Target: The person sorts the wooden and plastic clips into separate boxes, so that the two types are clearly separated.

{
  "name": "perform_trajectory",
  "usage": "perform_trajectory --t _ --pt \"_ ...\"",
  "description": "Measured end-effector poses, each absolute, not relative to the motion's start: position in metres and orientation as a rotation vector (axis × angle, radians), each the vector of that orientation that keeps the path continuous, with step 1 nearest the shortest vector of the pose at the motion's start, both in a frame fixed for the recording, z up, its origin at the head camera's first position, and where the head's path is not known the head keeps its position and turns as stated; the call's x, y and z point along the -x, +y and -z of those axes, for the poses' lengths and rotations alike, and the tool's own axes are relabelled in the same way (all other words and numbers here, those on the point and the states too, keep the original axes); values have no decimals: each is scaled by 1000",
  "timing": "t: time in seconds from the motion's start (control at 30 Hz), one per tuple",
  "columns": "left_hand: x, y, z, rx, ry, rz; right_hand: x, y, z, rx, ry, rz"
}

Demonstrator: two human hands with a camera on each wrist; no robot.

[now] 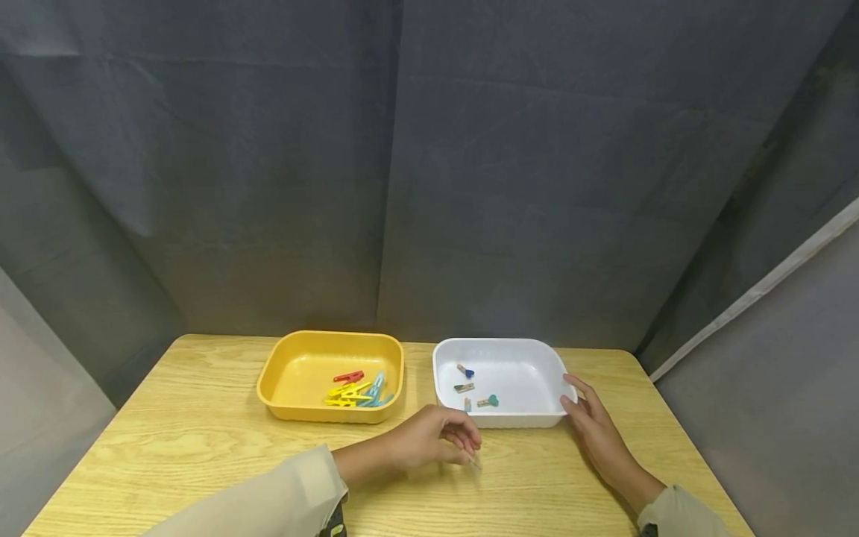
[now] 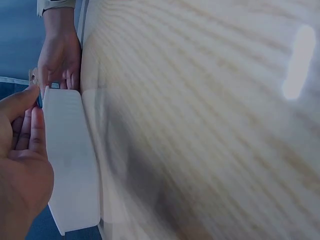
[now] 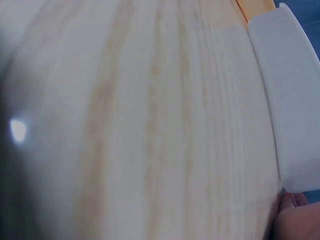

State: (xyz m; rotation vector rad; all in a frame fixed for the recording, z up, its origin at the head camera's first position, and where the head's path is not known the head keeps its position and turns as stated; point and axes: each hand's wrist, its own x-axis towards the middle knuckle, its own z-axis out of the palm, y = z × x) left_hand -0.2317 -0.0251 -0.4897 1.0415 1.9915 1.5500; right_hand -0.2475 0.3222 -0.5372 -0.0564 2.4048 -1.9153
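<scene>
My left hand [image 1: 439, 438] is in front of the white tray [image 1: 505, 421], near its front left. Between thumb and fingertips it pinches a small wooden clothespin [image 2: 33, 77], blurred in the head view. At the tray's right end, my right hand [image 1: 597, 429] grips the rim, with its thumb and fingers at the edge. Inside the white tray lie several small wooden clothespins, one with a dark blue heart [image 1: 469, 374] and one with a teal heart [image 1: 493, 400]. In the right wrist view only part of the right hand [image 3: 298, 220] shows, below the tray's corner.
To the left stands a yellow tray [image 1: 288, 410] holding plastic clothespins: a red one [image 1: 349, 377], several yellow ones [image 1: 341, 402] and light blue ones [image 1: 376, 389]. Both trays are on a wooden table [image 1: 168, 447]. Grey curtains [image 1: 268, 186] hang behind and at the sides.
</scene>
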Motion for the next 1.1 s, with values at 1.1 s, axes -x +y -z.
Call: perform_trajectory --t 1.1 --pt "270 0 465 -959 2227 -1689 247 323 538 61 2392 1942"
